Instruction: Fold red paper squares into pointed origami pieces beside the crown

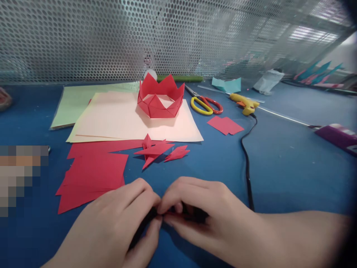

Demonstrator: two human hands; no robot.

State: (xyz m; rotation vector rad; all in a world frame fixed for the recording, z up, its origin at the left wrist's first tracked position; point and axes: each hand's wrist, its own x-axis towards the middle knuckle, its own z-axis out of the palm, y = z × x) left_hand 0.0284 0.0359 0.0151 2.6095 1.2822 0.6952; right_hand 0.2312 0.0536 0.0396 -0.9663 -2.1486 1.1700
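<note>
My left hand [119, 216] and my right hand [203, 208] meet at the near middle of the blue table, fingertips pinched together. Between the fingers of my right hand shows a thin strip of red paper [175, 213], mostly hidden. Both hands pinch at it where the fingertips touch. Just beyond lie folded red paper pieces [156, 149] with pointed ends. Square red paper sheets [97, 171] are stacked beside my left hand. Farther back, a red folded paper crown [160, 108] with pointed tips stands on pale paper sheets [111, 119].
Scissors [201, 105] with yellow and red handles lie right of the crown, near small red paper squares [225, 125]. A yellow glue gun [245, 103] trails a black cord [247, 167] toward my right forearm. A perforated metal panel [111, 41] closes off the back.
</note>
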